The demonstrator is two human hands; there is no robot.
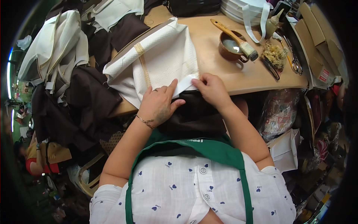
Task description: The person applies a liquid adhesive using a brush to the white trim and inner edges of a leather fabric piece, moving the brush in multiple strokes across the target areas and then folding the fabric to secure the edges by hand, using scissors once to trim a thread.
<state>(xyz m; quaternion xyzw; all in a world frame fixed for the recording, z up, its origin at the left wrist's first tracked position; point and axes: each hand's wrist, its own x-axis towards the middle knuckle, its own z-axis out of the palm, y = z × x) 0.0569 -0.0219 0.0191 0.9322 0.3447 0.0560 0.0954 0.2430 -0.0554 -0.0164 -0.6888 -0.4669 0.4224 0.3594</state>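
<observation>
A cream textured fabric piece (pixel 167 53), partly rolled along one side, lies on the wooden table before me. A strip of tan tape (pixel 144 70) runs down it. My left hand (pixel 158 105) presses flat on its near edge, fingers spread. Between my right thumb and fingers, my right hand (pixel 211 88) pinches the end of a white tape strip (pixel 184 84) at the near right corner. The strip slants across that corner, its other end by my left index finger. Dark brown cloth (pixel 193 112) hangs below the table edge in front of me.
On the right stand a brown cup (pixel 228 51) with whitish liquid, a flat brush (pixel 235 36) across it, scissors (pixel 296 65) and a roll of white tape (pixel 242 12). Cream pieces (pixel 56 47) and dark cloth (pixel 81 100) heap at the left. Cardboard (pixel 316 33) borders the right.
</observation>
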